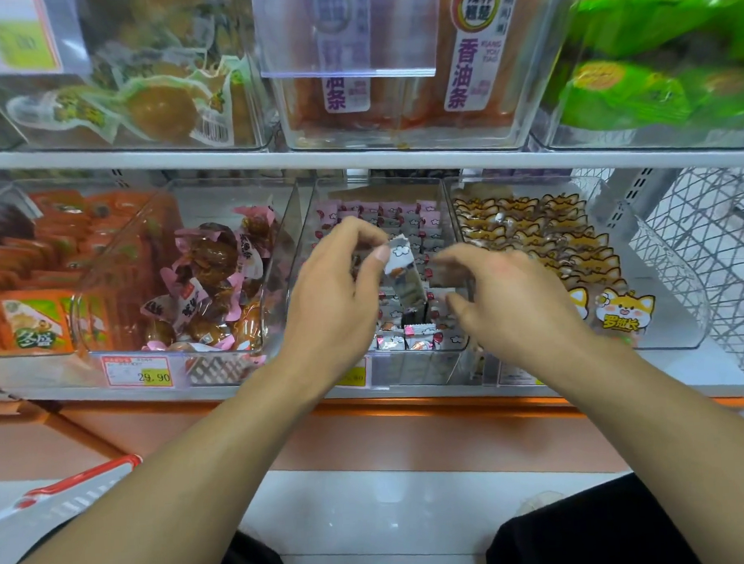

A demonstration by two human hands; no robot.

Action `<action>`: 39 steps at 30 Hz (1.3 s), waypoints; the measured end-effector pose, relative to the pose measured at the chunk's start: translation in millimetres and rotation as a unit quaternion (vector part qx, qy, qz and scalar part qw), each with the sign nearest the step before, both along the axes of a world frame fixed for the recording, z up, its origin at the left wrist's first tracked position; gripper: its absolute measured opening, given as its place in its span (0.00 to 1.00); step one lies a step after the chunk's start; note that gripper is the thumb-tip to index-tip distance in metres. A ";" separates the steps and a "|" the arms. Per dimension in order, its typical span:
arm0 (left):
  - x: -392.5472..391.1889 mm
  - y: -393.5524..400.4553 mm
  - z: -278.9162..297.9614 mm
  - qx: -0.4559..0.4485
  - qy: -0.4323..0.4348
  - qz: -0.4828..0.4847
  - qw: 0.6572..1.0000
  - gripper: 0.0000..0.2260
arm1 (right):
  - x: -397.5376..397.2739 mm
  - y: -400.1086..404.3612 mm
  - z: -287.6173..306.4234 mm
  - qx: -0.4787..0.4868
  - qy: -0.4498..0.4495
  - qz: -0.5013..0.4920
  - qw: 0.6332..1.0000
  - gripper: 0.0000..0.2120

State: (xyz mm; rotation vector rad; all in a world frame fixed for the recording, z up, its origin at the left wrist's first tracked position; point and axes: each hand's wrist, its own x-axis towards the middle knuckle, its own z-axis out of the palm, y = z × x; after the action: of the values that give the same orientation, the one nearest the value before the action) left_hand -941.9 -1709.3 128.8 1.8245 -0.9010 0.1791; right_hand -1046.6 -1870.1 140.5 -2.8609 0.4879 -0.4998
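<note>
Pinched between the thumb and fingertips of the left hand (336, 283), a small white packet (399, 259) stands tilted, its upper end just above the middle clear bin (416, 365) and its lower end down among the other packets. The right hand (516, 305) hovers over the same bin with its fingers curled to the left; blur hides whether they hold anything. Nearest the camera, black trousers (585, 528) show at the bottom over a pale floor (371, 507), and a red-and-white basket handle (81, 486) pokes in from the left. Beyond the forearms, a price tag (137, 371) hangs on the shelf front. The middle bin holds rows of small pink-and-white packets (384, 208) standing on edge. Left of it, a bin holds brown snacks in pink-edged wrappers (207, 263), with orange packets (35, 322) further left. Right of it lie packets with a cartoon dog (625, 311), and a white wire basket (709, 241) stands beyond those. Above the white shelf board (356, 159) sit bins of round brown vacuum packs (162, 103), red strips with purple lettering (396, 101) and green bags (651, 82).
</note>
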 end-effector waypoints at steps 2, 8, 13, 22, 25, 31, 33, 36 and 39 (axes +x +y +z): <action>-3.4 7.6 4.9 -0.032 0.004 -0.006 0.999 0.03 | -2.8 0.5 1.6 0.100 -0.045 0.046 0.993 0.30; -15.4 17.2 8.4 -0.030 -0.023 -0.044 0.998 0.02 | -3.4 14.5 -1.8 0.234 -0.100 0.178 0.950 0.23; -15.9 24.6 6.7 -0.026 0.212 -0.040 0.976 0.18 | 0.5 26.3 0.7 0.612 -0.169 0.097 0.767 0.15; -10.5 32.7 -4.2 -0.095 0.413 -0.078 0.903 0.24 | 1.0 21.5 2.6 0.756 -0.181 -0.021 0.629 0.08; -7.7 32.1 -3.8 -0.159 0.469 -0.076 0.865 0.25 | 1.5 15.0 4.1 0.771 -0.178 -0.040 0.610 0.07; -5.0 30.3 -5.8 -0.262 0.529 -0.075 0.804 0.12 | 1.3 12.7 1.2 0.776 -0.154 -0.054 0.609 0.12; -4.8 29.8 -6.6 -0.259 0.530 -0.068 0.805 0.09 | 1.0 11.8 1.4 0.780 -0.149 -0.054 0.605 0.15; -4.6 29.5 -8.6 -0.245 0.519 -0.053 0.817 0.06 | 0.3 10.3 1.6 0.786 -0.150 -0.058 0.597 0.16; -2.6 29.1 -11.4 -0.243 0.514 -0.047 0.821 0.07 | 0.8 9.3 1.9 0.785 -0.160 -0.060 0.595 0.14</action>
State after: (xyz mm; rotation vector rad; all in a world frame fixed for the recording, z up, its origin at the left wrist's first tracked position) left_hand -944.5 -1680.2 117.4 1.1092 -0.1253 -0.5618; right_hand -1045.9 -1860.7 142.4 -0.9771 0.5793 -0.2782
